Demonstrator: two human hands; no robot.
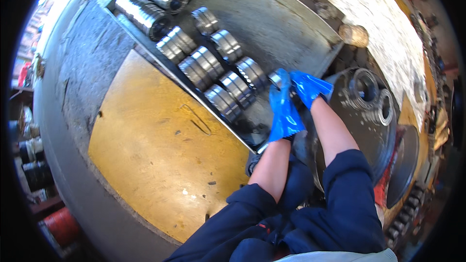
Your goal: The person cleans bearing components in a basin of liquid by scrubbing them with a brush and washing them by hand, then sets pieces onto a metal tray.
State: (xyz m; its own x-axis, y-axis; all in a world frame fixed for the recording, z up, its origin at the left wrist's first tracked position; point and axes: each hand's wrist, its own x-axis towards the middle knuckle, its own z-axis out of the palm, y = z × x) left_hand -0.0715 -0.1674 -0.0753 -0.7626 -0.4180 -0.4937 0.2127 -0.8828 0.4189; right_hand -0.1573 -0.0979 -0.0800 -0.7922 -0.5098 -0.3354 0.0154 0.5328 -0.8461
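Note:
My left hand [284,105], in a blue glove, is at the near right end of a shallow metal tray [214,114]. My right hand [309,85], gloved alike, is close beside it at the tray's right edge. A shiny steel ring [277,79] shows at the fingertips of my left hand; the gloves hide part of it, and whether the right fingers touch it cannot be told. Short stacks of grooved steel rings [251,72] lie on their sides in rows left of my hands. Longer stacks [143,14] lie at the tray's far left end.
A yellow board [156,145] lies left of the tray, with a bent wire [196,120] on it. To the right, a dark round drum [360,134] carries large bearing-like rings [364,89]. A rusty cylinder [353,35] stands beyond the tray's right corner.

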